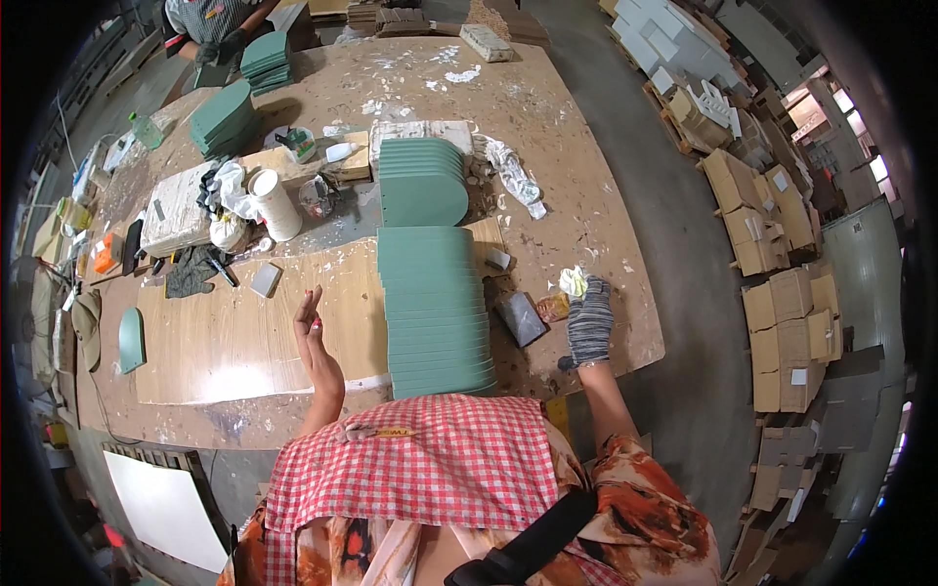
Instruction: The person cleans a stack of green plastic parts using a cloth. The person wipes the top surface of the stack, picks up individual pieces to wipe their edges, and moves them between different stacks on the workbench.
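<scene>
A long overlapping row of green rounded panels (435, 303) lies in front of me, with a second fanned stack of green panels (422, 181) just beyond it. My left hand (318, 337) is bare and raised to the left of the row. Its fingers are stretched out, and nothing is in it. On the right, my right hand (590, 327) wears a grey striped knit glove. Its fingers close on a crumpled pale yellow-white rag (574, 282). Beside that rag sits a small amber container (553, 309). A grey rectangular block (521, 319) lies between the container and the panels.
A wood-grain board (254, 332) covers part of the worktable (576, 195). One green panel (131, 340) lies at its left. A white cup stack (275, 205), a dark glove (191, 274) and more green panels (223, 119) stand farther off. Across the table is another person (217, 24). Cardboard boxes (796, 332) line the right.
</scene>
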Action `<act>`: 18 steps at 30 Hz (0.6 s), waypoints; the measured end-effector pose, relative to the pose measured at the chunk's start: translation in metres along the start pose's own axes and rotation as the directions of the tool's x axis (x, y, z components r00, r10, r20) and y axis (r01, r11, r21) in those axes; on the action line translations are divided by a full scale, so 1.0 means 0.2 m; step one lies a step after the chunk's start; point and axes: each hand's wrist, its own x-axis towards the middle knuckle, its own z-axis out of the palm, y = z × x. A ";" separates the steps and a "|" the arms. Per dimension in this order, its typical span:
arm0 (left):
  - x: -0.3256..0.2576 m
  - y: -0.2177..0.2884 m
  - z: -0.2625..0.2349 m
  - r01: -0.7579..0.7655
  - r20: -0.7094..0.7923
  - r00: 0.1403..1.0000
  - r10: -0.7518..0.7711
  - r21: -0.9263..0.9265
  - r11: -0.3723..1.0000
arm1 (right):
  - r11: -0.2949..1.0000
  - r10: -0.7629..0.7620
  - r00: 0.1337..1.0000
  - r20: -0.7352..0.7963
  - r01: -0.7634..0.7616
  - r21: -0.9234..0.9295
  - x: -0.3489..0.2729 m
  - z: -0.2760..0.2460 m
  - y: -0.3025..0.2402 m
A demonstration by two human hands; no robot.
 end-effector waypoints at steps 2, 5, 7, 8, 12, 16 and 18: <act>-0.02 -0.01 -0.01 0.003 -0.020 1.000 -0.003 -0.009 1.000 | 0.995 0.037 0.999 -0.006 -0.036 0.097 0.02 -0.02 0.05; -0.04 0.00 -0.01 -0.012 -0.039 0.999 0.012 0.006 1.000 | 0.946 0.085 0.995 -0.043 -0.067 0.318 0.05 -0.11 0.12; -0.03 0.00 -0.01 -0.007 -0.042 0.999 0.007 0.005 1.000 | 0.832 -0.001 0.989 -0.145 0.082 0.549 0.07 -0.22 0.11; -0.02 0.01 -0.02 -0.022 -0.046 0.999 0.022 -0.006 1.000 | 0.817 0.051 0.985 -0.167 0.055 0.573 0.11 -0.24 0.15; 0.01 0.00 -0.01 -0.024 -0.032 0.999 0.024 -0.007 1.000 | -0.128 0.067 0.997 0.024 -0.015 0.992 0.16 -0.30 0.42; 0.04 0.04 0.01 -0.032 -0.030 0.999 0.033 0.007 0.999 | 0.982 -0.026 0.997 0.079 0.040 -0.182 0.06 -0.31 0.36; 0.06 0.06 0.02 -0.064 -0.012 0.998 0.064 0.008 0.998 | 0.973 -0.051 0.998 0.048 0.061 -0.225 0.05 -0.28 0.37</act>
